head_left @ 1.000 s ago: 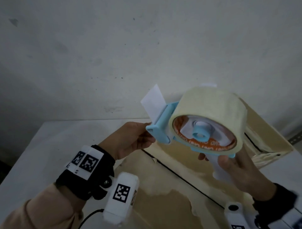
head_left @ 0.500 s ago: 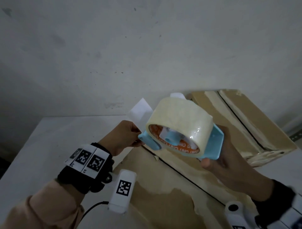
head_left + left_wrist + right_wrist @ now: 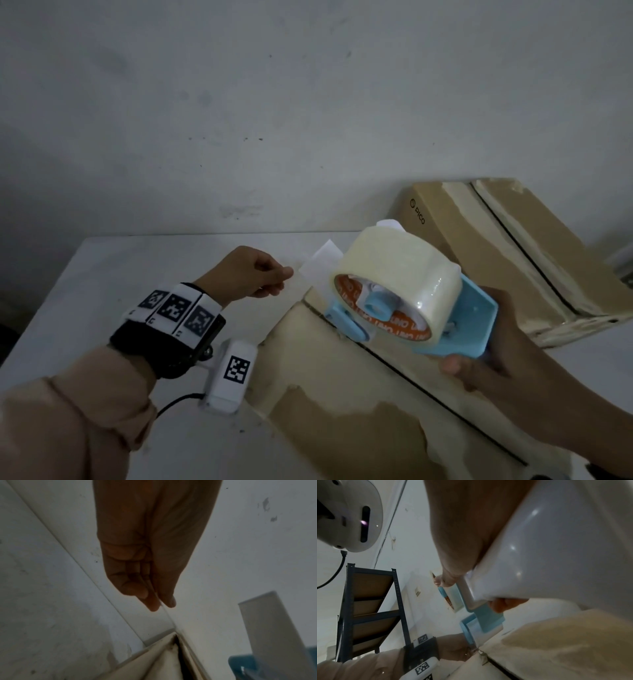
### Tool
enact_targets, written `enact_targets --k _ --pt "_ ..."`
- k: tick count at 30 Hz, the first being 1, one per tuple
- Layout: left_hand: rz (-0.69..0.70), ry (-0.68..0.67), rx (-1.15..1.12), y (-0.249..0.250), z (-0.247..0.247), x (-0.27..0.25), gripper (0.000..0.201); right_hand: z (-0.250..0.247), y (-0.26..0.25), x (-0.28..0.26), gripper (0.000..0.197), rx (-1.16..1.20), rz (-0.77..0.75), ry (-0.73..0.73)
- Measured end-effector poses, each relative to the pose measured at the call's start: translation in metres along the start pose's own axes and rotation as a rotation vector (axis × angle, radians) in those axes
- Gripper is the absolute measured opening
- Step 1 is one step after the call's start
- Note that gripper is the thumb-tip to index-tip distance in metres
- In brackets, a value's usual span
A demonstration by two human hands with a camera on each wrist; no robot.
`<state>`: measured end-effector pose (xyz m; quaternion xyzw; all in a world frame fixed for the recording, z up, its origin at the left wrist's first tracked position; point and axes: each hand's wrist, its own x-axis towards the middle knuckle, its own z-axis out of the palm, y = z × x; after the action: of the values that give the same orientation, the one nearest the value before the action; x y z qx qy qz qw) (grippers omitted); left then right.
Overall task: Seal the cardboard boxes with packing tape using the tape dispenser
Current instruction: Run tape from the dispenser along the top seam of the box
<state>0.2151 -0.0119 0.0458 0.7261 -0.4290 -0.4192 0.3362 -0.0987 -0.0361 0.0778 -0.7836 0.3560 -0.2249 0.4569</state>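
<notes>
While the right hand point(image 3: 493, 356) wraps its fingers round the white handle of the dispenser point(image 3: 455, 322), low at the right of the head view, the thumb lies along the blue frame's lower edge. In the right wrist view the same handle point(image 3: 547, 550) fills the upper right, gripped between palm and fingers point(image 3: 505, 603). The tape roll point(image 3: 394, 274) sits on the dispenser's hub, its orange core facing the camera, just right of centre. The dispenser's nose is down at the far end of the near box point(image 3: 359, 411), over the dark seam between its flaps; whether it touches the cardboard cannot be told.

Left of centre, the left hand point(image 3: 253, 274) pinches the end of a clear tape strip point(image 3: 301, 284) between thumb and fingertips, the strip running right toward the dispenser. The left wrist view shows thumb and fingers point(image 3: 150, 601) closed together on a thin edge of film, with the box corner point(image 3: 164, 655) below them. A white tab point(image 3: 322, 262) stands up behind the strip, beside the roll.

A second box point(image 3: 513, 253) lies at the right edge, against the wall point(image 3: 274, 102), apart from the first. Both rest on a white table point(image 3: 102, 274). A dark shelf rack point(image 3: 368, 608) shows at the left of the right wrist view.
</notes>
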Motion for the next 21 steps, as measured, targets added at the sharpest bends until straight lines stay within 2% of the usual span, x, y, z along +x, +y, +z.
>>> enact_targets --k 9,17,19,21 --pt "0.016 -0.048 -0.010 -0.009 -0.002 0.009 0.014 0.011 -0.005 0.002 0.060 0.027 0.039 0.015" --pt "-0.043 -0.154 0.045 -0.019 -0.001 0.021 0.011 0.017 -0.002 0.003 0.112 -0.122 0.101 -0.025" --pt "-0.064 -0.211 0.060 -0.020 -0.003 0.023 0.010 0.018 0.000 0.004 0.114 -0.165 0.116 -0.023" --pt "-0.070 -0.273 0.102 -0.017 -0.008 0.025 0.008 0.018 -0.002 0.004 0.107 -0.151 0.130 -0.015"
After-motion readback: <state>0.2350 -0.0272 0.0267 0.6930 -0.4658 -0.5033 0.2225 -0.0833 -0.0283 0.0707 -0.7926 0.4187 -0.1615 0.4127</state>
